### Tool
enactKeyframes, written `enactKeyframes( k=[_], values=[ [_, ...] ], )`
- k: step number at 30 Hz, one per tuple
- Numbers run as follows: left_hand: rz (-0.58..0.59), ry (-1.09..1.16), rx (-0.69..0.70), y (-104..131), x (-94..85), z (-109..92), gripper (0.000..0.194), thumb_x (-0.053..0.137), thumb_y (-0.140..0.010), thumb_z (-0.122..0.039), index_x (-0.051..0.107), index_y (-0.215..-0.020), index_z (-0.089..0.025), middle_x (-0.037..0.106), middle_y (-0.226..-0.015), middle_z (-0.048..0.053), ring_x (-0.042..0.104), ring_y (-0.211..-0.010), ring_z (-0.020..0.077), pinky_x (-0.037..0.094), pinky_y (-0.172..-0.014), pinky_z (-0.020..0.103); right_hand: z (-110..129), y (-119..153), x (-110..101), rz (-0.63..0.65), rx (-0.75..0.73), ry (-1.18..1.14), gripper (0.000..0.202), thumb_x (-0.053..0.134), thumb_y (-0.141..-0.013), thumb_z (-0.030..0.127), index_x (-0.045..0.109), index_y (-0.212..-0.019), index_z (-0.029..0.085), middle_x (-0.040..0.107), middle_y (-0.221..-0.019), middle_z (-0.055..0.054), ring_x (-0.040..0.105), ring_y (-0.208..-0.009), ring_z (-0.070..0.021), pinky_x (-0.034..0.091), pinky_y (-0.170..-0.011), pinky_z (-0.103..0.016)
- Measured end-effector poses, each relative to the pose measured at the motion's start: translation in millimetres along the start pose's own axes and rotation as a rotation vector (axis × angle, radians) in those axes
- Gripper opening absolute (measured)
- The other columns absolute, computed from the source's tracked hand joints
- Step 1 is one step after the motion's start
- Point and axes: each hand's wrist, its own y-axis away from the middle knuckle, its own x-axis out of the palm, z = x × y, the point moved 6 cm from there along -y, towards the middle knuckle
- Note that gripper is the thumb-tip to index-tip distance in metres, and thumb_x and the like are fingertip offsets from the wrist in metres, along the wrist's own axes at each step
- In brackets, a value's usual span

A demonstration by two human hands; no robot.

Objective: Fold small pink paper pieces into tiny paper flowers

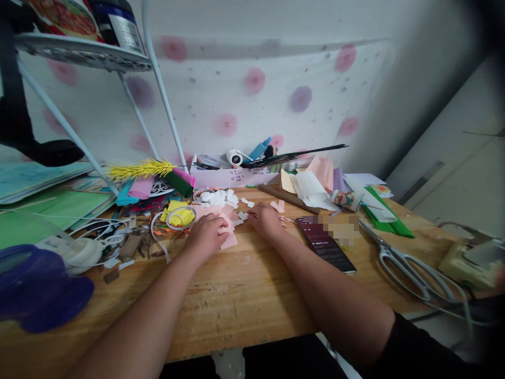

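Bare forearms (145, 313) reach in, closer than the phone (326, 248). Well left of that phone there's yellow paper (184, 217). Nearer, same side, the left hand (207, 235) rests over peach paper (229, 241), fingers curled; can't tell if it's gripping any. Right hand (265, 221), just left of the phone, has fingertips bunched by white scraps (242, 216); can't tell if anything's pinched. Scissors (385, 247) lie right of the phone.

So the paper (229, 242) is pale pink, the bits (221, 198) white, the bundle (183, 217) bright yellow. Worktop (236, 295)'s honey-brown woodgrain, and the white wall sheet (252, 113) has pink and purple flowers, kinda cute.
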Motion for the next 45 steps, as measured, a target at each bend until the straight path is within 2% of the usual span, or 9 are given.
enactKeyframes(
  k=[4,8,15,21,25,30,36,40,45],
  values=[
    [-0.006,0.026,0.003,-0.8,4.2,1.2,0.013,0.054,-0.066,-0.023,0.061,-0.077,-0.021,0.055,-0.084,0.005,0.051,-0.082,0.0190,0.036,-0.071,0.027,3.2,-5.4,11.0,0.050,-0.048,0.051,0.019,0.047,-0.076,0.021,0.064,-0.079,0.014,0.057,-0.084,-0.010,0.050,-0.083,-0.0181,0.035,-0.075,-0.026],
    [-0.014,0.071,0.014,-2.0,6.1,1.6,0.011,0.054,-0.066,-0.024,0.061,-0.075,-0.021,0.056,-0.082,0.005,0.051,-0.084,0.0194,0.036,-0.073,0.028,6.8,-5.8,18.8,0.112,-0.081,0.089,0.017,0.048,-0.075,0.018,0.064,-0.074,0.014,0.058,-0.082,-0.011,0.050,-0.082,-0.0193,0.036,-0.074,-0.026],
    [-0.008,0.191,-0.018,-0.1,4.4,-0.8,0.015,0.050,-0.071,-0.030,0.061,-0.074,-0.020,0.059,-0.080,0.004,0.055,-0.074,0.0166,0.040,-0.068,0.026,8.3,-3.3,8.8,0.054,-0.037,0.093,0.018,0.046,-0.074,0.016,0.064,-0.072,0.011,0.059,-0.079,-0.013,0.051,-0.078,-0.0196,0.035,-0.070,-0.027],
    [-0.008,0.592,-0.098,2.9,9.3,-10.0,0.023,0.049,-0.073,-0.035,0.059,-0.085,-0.019,0.062,-0.083,0.003,0.056,-0.072,0.0149,0.043,-0.067,0.026,28.7,16.4,-21.1,-0.104,-0.026,-0.268,0.013,0.051,-0.072,0.018,0.063,-0.072,0.016,0.058,-0.073,-0.004,0.050,-0.068,-0.0122,0.036,-0.062,-0.021],
    [0.058,0.865,-0.174,3.8,16.9,-13.9,0.025,0.050,-0.072,-0.040,0.055,-0.076,-0.016,0.059,-0.072,0.002,0.056,-0.070,0.0140,0.045,-0.065,0.026,46.1,24.7,-28.1,-0.070,-0.048,-0.363,0.011,0.053,-0.070,0.018,0.064,-0.070,0.016,0.057,-0.070,-0.003,0.050,-0.065,-0.0112,0.037,-0.059,-0.020],
    [0.162,1.086,-0.282,6.6,23.7,-16.0,0.025,0.054,-0.070,-0.039,0.054,-0.076,-0.015,0.057,-0.071,-0.001,0.056,-0.067,0.0119,0.048,-0.065,0.027,47.0,23.8,-28.8,-0.038,-0.045,-0.370,0.009,0.056,-0.068,0.019,0.064,-0.068,0.016,0.058,-0.069,-0.002,0.050,-0.064,-0.0105,0.037,-0.058,-0.020],
    [0.169,1.129,-0.347,7.0,28.4,-12.2,0.024,0.057,-0.067,-0.038,0.054,-0.075,-0.015,0.059,-0.071,0.000,0.057,-0.066,0.0127,0.048,-0.068,0.030,45.8,23.7,-27.0,-0.003,-0.078,-0.382,0.009,0.056,-0.067,0.020,0.064,-0.070,0.016,0.059,-0.070,-0.002,0.051,-0.063,-0.0104,0.037,-0.057,-0.020],
    [0.164,1.104,-0.302,4.8,29.8,-10.2,0.023,0.056,-0.068,-0.037,0.054,-0.075,-0.015,0.060,-0.073,0.001,0.058,-0.068,0.0140,0.048,-0.069,0.031,43.9,23.9,-26.2,-0.003,-0.078,-0.390,0.010,0.055,-0.067,0.016,0.064,-0.070,0.016,0.059,-0.071,-0.002,0.051,-0.063,-0.0101,0.037,-0.057,-0.020],
    [0.161,1.035,-0.258,3.4,27.2,-10.5,0.024,0.054,-0.070,-0.038,0.056,-0.073,-0.014,0.059,-0.072,0.001,0.057,-0.066,0.0142,0.048,-0.066,0.030,39.8,22.3,-23.1,0.000,-0.078,-0.372,0.011,0.060,-0.066,0.024,0.064,-0.070,0.016,0.058,-0.069,-0.002,0.050,-0.061,-0.0091,0.036,-0.057,-0.019]
  ],
)
